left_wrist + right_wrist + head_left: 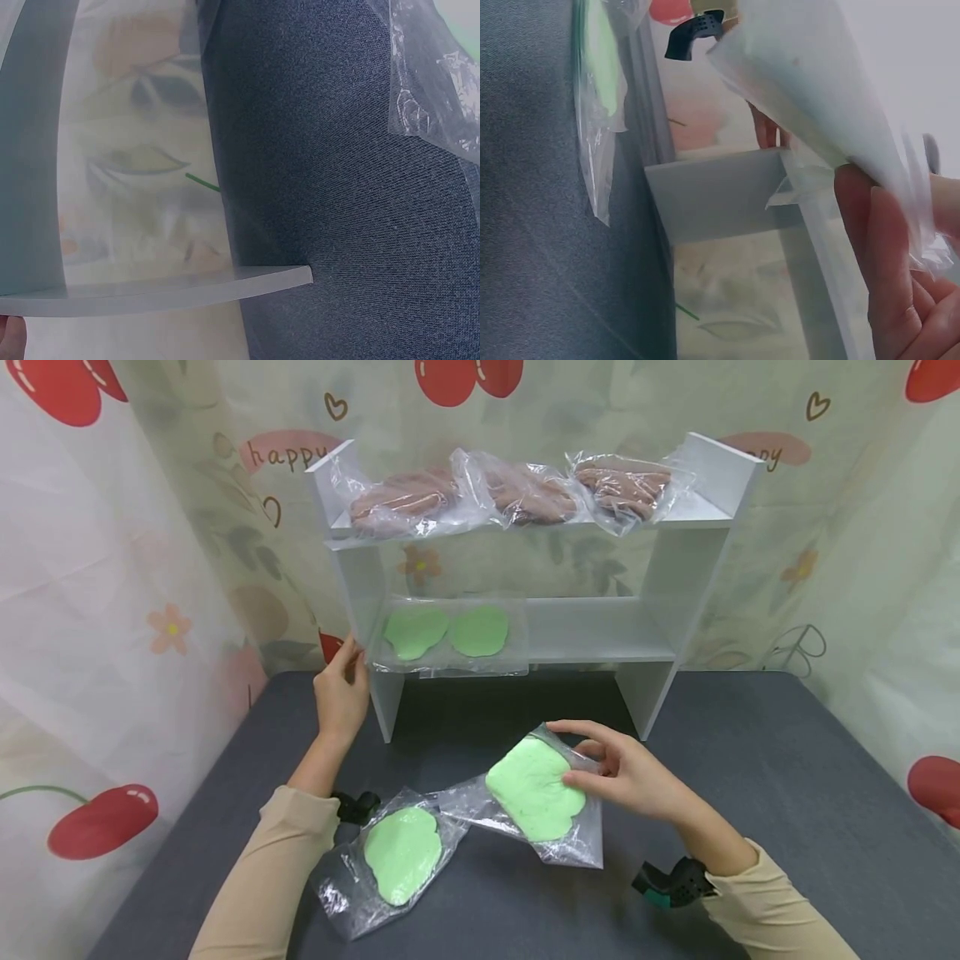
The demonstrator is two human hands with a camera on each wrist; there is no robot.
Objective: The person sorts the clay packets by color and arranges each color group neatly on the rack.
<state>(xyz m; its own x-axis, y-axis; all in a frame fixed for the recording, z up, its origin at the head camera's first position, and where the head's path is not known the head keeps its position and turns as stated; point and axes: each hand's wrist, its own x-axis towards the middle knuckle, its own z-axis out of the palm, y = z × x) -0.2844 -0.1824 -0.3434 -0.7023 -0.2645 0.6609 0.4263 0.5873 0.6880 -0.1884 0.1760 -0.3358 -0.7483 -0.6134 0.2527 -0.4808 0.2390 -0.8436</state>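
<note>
My right hand [630,772] pinches the edge of a clear plastic bag [588,847] holding a flat, wavy-edged light-green piece [536,789], raised above the table. In the right wrist view, the bag [810,75] tilts between thumb and fingers. At the white shelf unit [585,647], my left hand [342,693] touches the outside of the left side panel [165,292]. Near its fingers, on the middle shelf, lies a clear bag [450,666] with two green pieces [480,631]. Another bagged green piece [403,856] rests on the table between my arms.
Several bagged brown, lumpy pieces [408,497] line the top shelf. The shelf unit stands at the back of the dark table [772,777]. A patterned cloth [480,410] hangs behind, with a loose cable [798,647] at the right.
</note>
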